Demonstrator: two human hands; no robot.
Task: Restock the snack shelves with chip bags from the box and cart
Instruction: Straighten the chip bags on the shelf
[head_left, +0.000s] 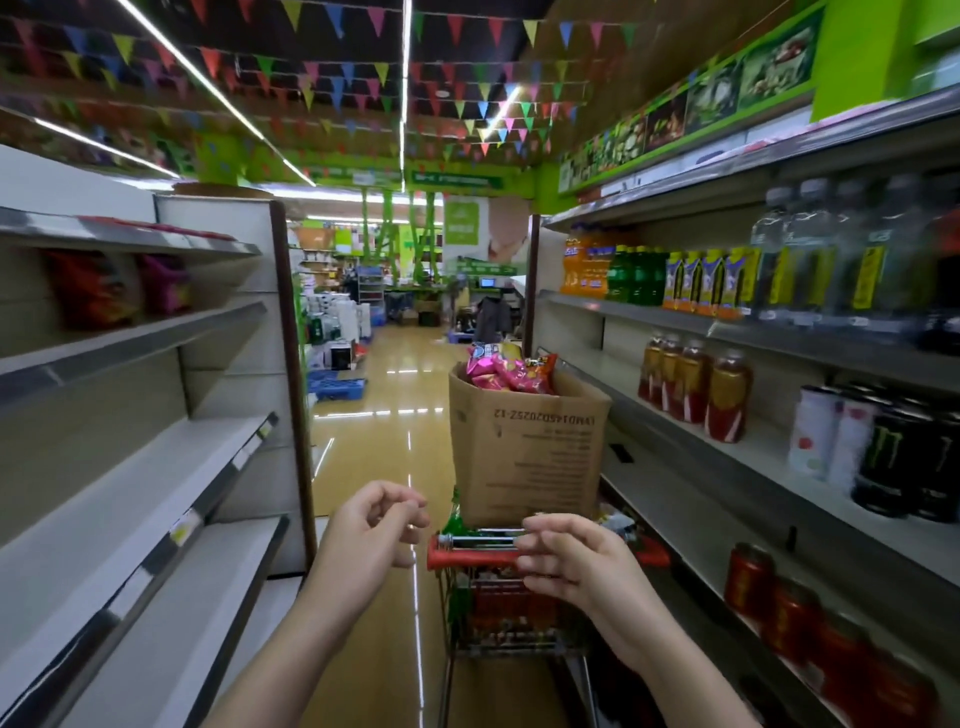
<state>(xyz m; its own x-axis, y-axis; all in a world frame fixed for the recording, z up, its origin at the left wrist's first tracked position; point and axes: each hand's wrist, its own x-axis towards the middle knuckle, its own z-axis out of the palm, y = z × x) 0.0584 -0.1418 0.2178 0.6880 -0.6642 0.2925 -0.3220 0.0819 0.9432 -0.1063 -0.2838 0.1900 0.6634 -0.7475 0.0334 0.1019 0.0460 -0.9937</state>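
Note:
A tall cardboard box (524, 447) stands in a small shopping cart (498, 618) in the aisle ahead of me. Pink and orange chip bags (506, 371) stick out of the box top. The cart's red handle (467, 558) lies between my hands. My left hand (376, 525) hovers just left of the handle, fingers loosely curled, holding nothing. My right hand (569, 558) is at the handle's right part with curled fingers, apparently touching it without a closed grip. The white snack shelves (135, 467) on the left are mostly bare, with a few red and purple bags (119, 288) on an upper shelf.
Drink shelves (753, 332) run along the right, close to the cart, with bottles and cans (904, 457). The glossy aisle floor (395, 374) runs ahead toward blue crates (335, 387) and stacked goods at the far end.

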